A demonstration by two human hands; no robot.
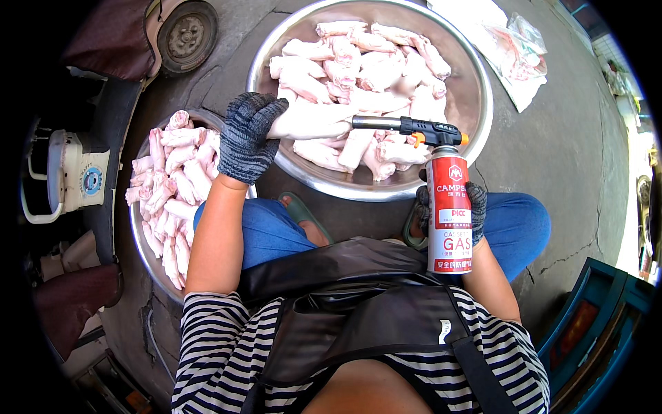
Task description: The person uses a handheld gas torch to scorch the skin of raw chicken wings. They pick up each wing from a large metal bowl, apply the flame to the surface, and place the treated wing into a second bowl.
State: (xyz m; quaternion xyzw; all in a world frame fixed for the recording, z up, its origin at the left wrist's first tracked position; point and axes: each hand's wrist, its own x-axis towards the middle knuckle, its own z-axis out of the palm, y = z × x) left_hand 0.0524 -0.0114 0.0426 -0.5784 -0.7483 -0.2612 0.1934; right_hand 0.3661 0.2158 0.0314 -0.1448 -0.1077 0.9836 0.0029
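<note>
My left hand (249,135), in a grey-black knit glove, grips one end of a pale pig's trotter (313,120) above a large round metal basin (468,98) piled with more trotters (380,70). My right hand (477,207), gloved alike, is closed around a red and white gas canister (449,212), partly hidden behind it. On the canister sits a blowtorch head (432,129) with an orange trigger. Its metal nozzle points left, its tip at the held trotter's right end. I cannot tell whether a flame burns.
A second metal basin (147,253) full of trotters (178,176) stands at my left, partly under my knee. White sheeting with a plastic bag (517,49) lies at upper right. A wheeled vehicle (187,37) is at upper left, a blue-green wooden piece (584,321) at lower right. The ground (563,171) is cracked.
</note>
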